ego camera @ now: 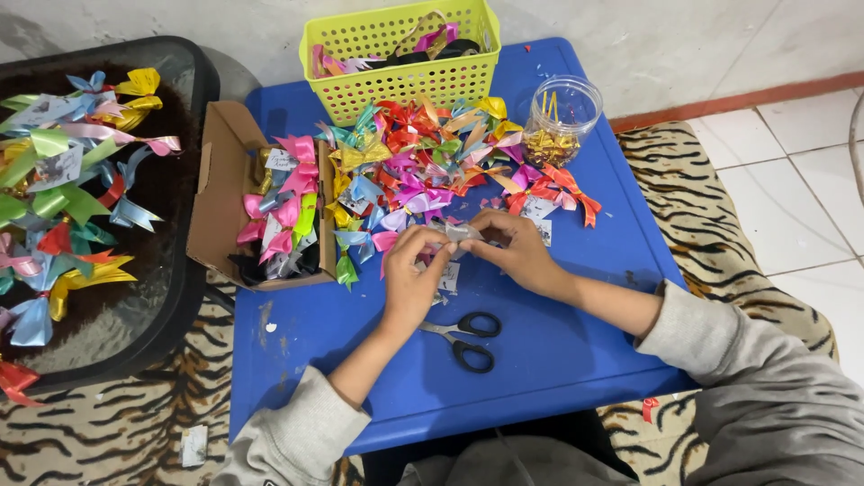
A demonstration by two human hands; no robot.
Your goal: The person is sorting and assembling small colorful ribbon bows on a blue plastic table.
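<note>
My left hand [411, 274] and my right hand [515, 250] meet over the middle of the blue table [576, 342]. Together they pinch a small silver ribbon piece [457, 233] between their fingertips. Just beyond the hands lies a heap of coloured ribbon bows [423, 162]. Small paper tags [448, 277] lie under and beside the hands. Black-handled scissors [466, 337] rest on the table right below my left wrist, blades closed.
A yellow-green plastic basket [400, 81] stands at the table's back edge. A clear jar [560, 121] with gold pieces is at the back right. An open cardboard box [225, 193] of bows sits left. A dark glass side table [180, 297] holds more bows. Striped rug [711, 234] lies beneath.
</note>
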